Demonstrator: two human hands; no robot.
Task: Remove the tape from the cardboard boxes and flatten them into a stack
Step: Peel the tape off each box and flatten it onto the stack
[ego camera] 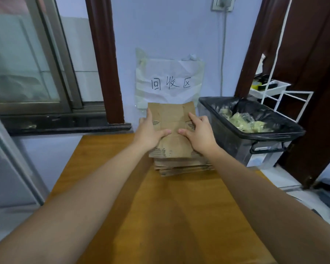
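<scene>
Cardboard, brown and creased, lies flat on top of the stack [181, 164] at the far end of the wooden table [111, 168], close against the pale wall and directly below the paper sign [170, 80] with handwritten characters. Both arms reach forward to it. Left hand [151, 132] lies on the left half of the top flattened box [172, 119], fingers extended along its left edge, thumb pointing inward. Right hand [198, 132] mirrors it on the right half, fingers spread and straight, thumb pointing inward; the two thumb tips sit near each other over the sheet's middle, apart. Neither hand curls round anything; both appear to press palm-down. Judgement: the flat, symmetric press serves to keep the sheet collapsed and squared with the layers below, whose edges show slightly uneven at the near side. Sheet extends beyond the fingertips toward the wall and a little toward the camera past the wrists, so the hands cover its middle band only. No tape is discernible on the top sheet. Black-lined bin [255, 134] stands just right of the stack, holding crumpled pale scraps, probably stripped tape. Stack placement beneath the sign suggests a designated collection spot.
</scene>
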